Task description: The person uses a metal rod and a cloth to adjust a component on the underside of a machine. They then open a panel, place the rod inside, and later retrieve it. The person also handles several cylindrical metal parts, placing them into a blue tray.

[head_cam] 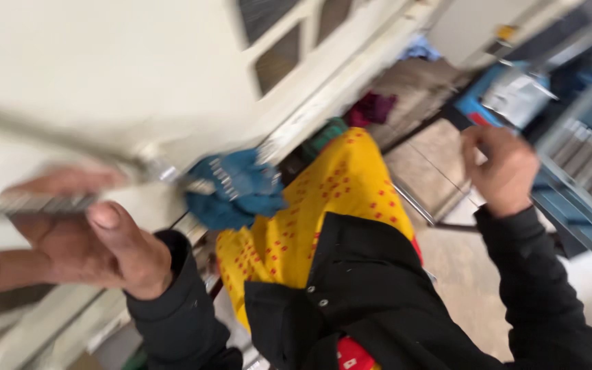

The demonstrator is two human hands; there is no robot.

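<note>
The left hand (83, 247), nearest the lens, closes its grip on a blurred metal rod (70, 147) whose far end meets a teal cloth (238, 192) just beyond, while the right hand (505, 171) curls shut, contents unclear.

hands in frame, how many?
2. The left hand is at lower left, gripping a blurred metal rod with a teal cloth at its end. The right hand is at upper right, curled, contents unclear. Motion blur may hide others.
</note>
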